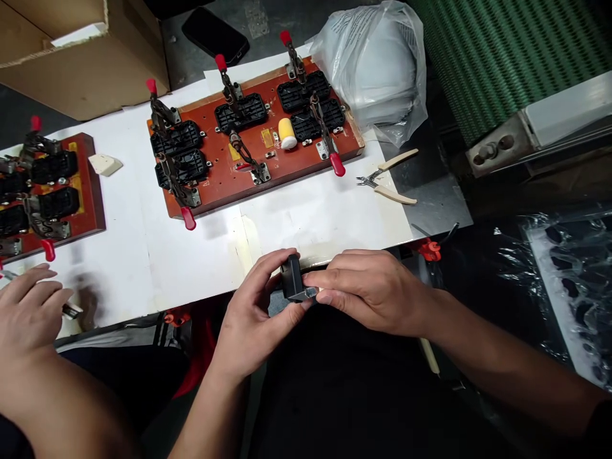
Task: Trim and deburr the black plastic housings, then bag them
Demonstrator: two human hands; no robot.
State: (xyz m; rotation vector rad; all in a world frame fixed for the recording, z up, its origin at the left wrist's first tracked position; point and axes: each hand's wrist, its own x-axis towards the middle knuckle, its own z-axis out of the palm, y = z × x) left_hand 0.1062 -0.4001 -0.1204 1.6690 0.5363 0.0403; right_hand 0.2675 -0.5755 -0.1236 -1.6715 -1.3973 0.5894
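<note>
In front of my body, below the table edge, my left hand (255, 322) is closed round a small black plastic part (290, 275), thumb below and fingers behind it. My right hand (377, 290) pinches a small shiny blade-like piece (312, 292) between thumb and forefinger, against the lower right edge of the part. How far the piece runs into my palm is hidden. Beyond my hands lies a red-brown fixture board (220, 191) with several black plastic parts under red-handled toggle clamps. A yellow, white-rimmed plug-like object (286, 133) rests on the board.
Cream-handled side cutters (389, 178) lie open right of the board. A plastic-wrapped bundle (377, 64), a phone (215, 35) and a cardboard box (86, 76) stand or lie farther back. At left are another fixture board (93, 191) and another person's hand (31, 309). Green conveyor (521, 57) at right.
</note>
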